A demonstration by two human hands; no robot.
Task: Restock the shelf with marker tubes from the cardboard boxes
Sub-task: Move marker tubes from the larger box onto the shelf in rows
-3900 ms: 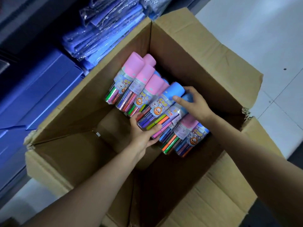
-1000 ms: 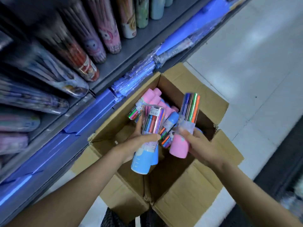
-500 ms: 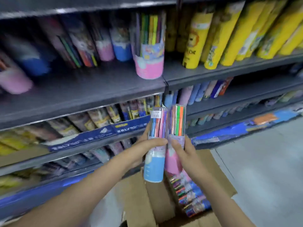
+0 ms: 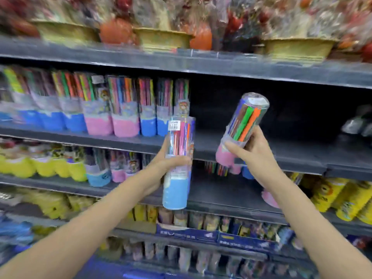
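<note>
My left hand (image 4: 161,168) grips a blue-capped marker tube (image 4: 177,190), held upright with the cap down, in front of the dark shelf (image 4: 271,152). My right hand (image 4: 253,152) grips a pink-capped marker tube (image 4: 243,125), tilted with its clear end up and to the right, just above the bare stretch of that shelf. A row of blue- and pink-capped marker tubes (image 4: 112,113) stands on the shelf's left part. The cardboard box is out of view.
Wrapped gift baskets (image 4: 161,37) fill the top shelf. Yellow-capped tubes (image 4: 40,166) and more marker tubes sit one shelf lower, and yellow tubes (image 4: 346,198) lie at the right. Lower shelves hold small packs behind blue price strips (image 4: 201,234).
Both hands have risen from box level to the upper shelf with the tubes. The right hand has moved right and tilted its pink-capped tube. The box has dropped out of view.
</note>
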